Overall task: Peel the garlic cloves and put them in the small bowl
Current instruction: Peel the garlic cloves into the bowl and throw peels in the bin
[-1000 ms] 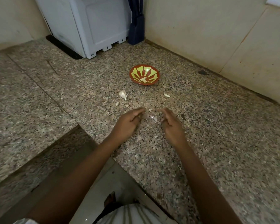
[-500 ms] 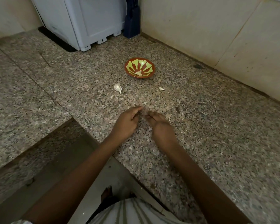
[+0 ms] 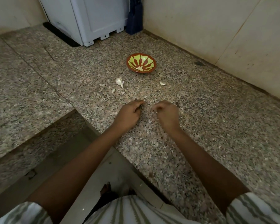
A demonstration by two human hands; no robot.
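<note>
Both hands are low over the granite counter (image 3: 208,126), close to its near edge, with a small gap between them. The left hand (image 3: 128,116) has its fingers curled down, the tips almost at the stone. The right hand (image 3: 167,115) is curled too, with the thumb toward the fingers, and a tiny pale spot shows there. The fingers hide the rest, so I cannot tell if either hand really pinches a clove or only a bit of skin.

A garlic clove should be very light and firm inside, while its skin is dry, thin and tears easily. I think it is best to hold the clove by its thick middle with one hand and to catch the skin at the pointed end with a nail of the other. Once it is bare, the clove may be a little sticky and can slip (it is small), so a gentle pinch is enough.

There is one small bowl (image 3: 154,62), far from the hands, and one peeled clove (image 3: 139,67) lies in it. Between the bowl and the hands I count three pale pieces on the counter. They are one unpeeled clove (image 3: 119,81) at the left, one smaller pale piece (image 3: 162,83) at the right, and one thin scrap (image 3: 113,90), probably skin, just nearer than the unpeeled clove.
</note>
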